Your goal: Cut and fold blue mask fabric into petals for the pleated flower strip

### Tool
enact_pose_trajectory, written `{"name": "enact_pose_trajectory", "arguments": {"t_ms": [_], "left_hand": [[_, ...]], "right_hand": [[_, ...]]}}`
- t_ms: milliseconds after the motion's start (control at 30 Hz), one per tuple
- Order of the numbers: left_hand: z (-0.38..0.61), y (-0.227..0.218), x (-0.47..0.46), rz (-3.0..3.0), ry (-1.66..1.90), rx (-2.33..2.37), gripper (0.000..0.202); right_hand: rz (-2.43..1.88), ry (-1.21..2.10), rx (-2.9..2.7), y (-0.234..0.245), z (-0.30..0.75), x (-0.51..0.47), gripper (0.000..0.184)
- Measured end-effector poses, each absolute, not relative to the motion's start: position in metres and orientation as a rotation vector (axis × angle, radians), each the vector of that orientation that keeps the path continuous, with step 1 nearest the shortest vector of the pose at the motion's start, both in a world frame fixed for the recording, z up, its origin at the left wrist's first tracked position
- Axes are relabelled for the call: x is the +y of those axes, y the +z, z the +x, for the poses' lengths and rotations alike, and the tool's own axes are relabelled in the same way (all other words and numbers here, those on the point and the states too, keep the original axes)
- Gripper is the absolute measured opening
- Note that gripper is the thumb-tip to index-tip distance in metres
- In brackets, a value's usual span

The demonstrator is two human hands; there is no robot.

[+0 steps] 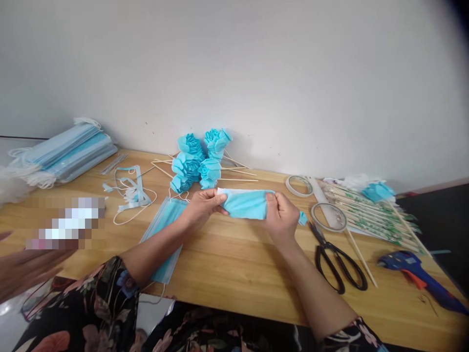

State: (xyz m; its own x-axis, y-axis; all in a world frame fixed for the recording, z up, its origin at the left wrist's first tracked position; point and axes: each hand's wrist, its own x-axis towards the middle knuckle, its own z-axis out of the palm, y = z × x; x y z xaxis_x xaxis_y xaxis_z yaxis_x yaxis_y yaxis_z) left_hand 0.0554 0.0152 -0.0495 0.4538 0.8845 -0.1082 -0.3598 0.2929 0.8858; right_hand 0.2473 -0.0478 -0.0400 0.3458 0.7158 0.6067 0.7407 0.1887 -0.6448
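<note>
Between my two hands a piece of blue mask fabric (245,204) with a white edge is stretched out above the table. My left hand (207,203) pinches its left end, and my right hand (282,215) grips its right end with the thumb on top. Just behind the fabric stand several blue fabric roses (190,164) on thin wooden sticks. A whole blue face mask (164,244) lies under my left forearm. Right of my right hand are a small blue scrap (302,218) and black-handled scissors (331,259).
A stack of face masks (69,151) lies at the back left, near cut straps (134,190). Tape rolls (329,217), a bundle of wooden sticks (366,210) and a blue glue gun (417,274) are at right. Another person's hand (32,269) reaches in from the left beside a blurred patch.
</note>
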Motion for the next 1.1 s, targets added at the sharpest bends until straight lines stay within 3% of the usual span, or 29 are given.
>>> {"name": "enact_pose_trajectory", "arguments": {"t_ms": [167, 367, 533, 767, 1100], "left_hand": [[0.053, -0.051, 0.016, 0.957, 0.897, 0.683, 0.045], [0.045, -0.044, 0.010, 1.501, 0.286, 0.581, 0.041], [0.048, -0.036, 0.002, 1.879, 0.678, 0.565, 0.018], [0.052, -0.042, 0.000, 1.152, 0.547, 0.399, 0.055], [0.056, -0.052, 0.011, 0.886, 0.781, 0.505, 0.033]], "right_hand": [[-1.494, -0.189, -1.297, -0.030, 0.261, -0.048, 0.040], [-1.505, -0.164, -1.141, -0.025, 0.280, -0.044, 0.037], [-1.463, -0.193, -1.214, -0.028, 0.275, -0.047, 0.028], [-1.090, -0.230, -1.859, -0.034, 0.246, -0.054, 0.013], [-0.938, -0.206, -2.152, -0.045, 0.222, -0.048, 0.019]]}}
